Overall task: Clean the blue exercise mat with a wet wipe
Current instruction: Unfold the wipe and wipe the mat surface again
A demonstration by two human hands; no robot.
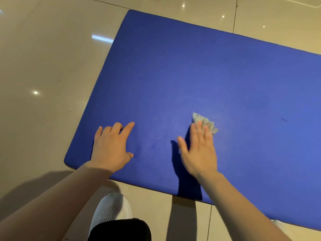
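While the mat [199,75] lies flat on the pale tiled floor [43,66], both hands rest on its near end. The mat is a deep, even blue, thick with rounded corners, its surface faintly textured, with a lighter sheen near the middle and a short dark mark toward the right. The left hand [111,146] presses palm-down near the left corner, fingers [128,127] spread and slightly bent. The right hand [199,150] lies flat with fingers straight and close together, thumb out to the side, pressing a crumpled greyish wipe [205,121] against the mat; the wipe sticks out beyond the fingertips. A white shoe [111,207] stands on the floor beside the near edge.
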